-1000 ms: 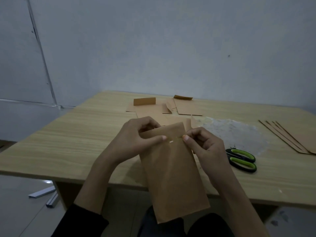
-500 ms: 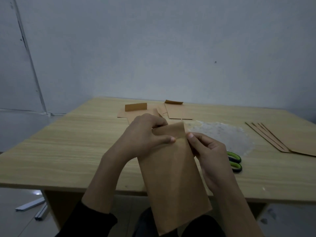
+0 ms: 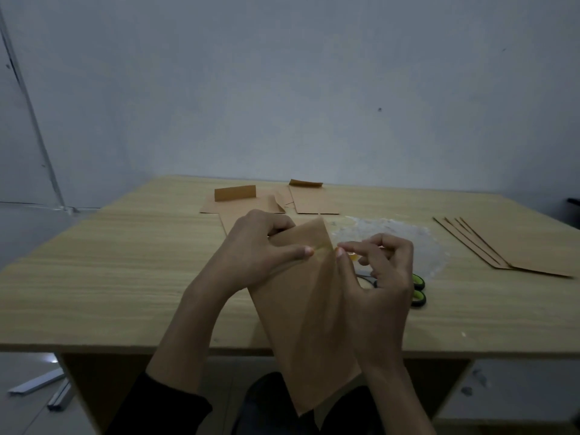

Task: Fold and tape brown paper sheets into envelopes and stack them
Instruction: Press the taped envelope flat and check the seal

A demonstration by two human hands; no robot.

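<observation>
Count: two hands, one brown envelope (image 3: 307,309) between them, held tilted over the near edge of the bench (image 3: 110,277), its lower end hanging past the edge toward the lap. Left hand (image 3: 260,246) grips the envelope's upper left edge, thumb flat across the front and fingers curled behind. Right hand (image 3: 376,277) pinches the upper right edge, thumb tip on the front; its other fingers sit loosely curled behind, so the exact contact there is hard to read. Between the two thumb tips is a pale yellowish strip (image 3: 321,251) – looks like tape, too blurred to confirm. One pair of scissors (image 3: 419,290) lies right of the envelope; only the green-and-black handles and a bit of blade show, the rest is behind the right hand. Further right of the envelope is one fanned stack of brown sheets (image 3: 518,246), about four staggered edges visible. Beyond the envelope are several flat brown pieces (image 3: 314,200), overlapping and partly hidden by the left hand – at least three, two with a flap (image 3: 234,193) standing up. A cloudy clear patch (image 3: 392,233) lies just behind the right hand. Envelope top is folded over, so the inside is not visible. Two metal bars (image 3: 37,384) lie on the floor, far left of the envelope.
</observation>
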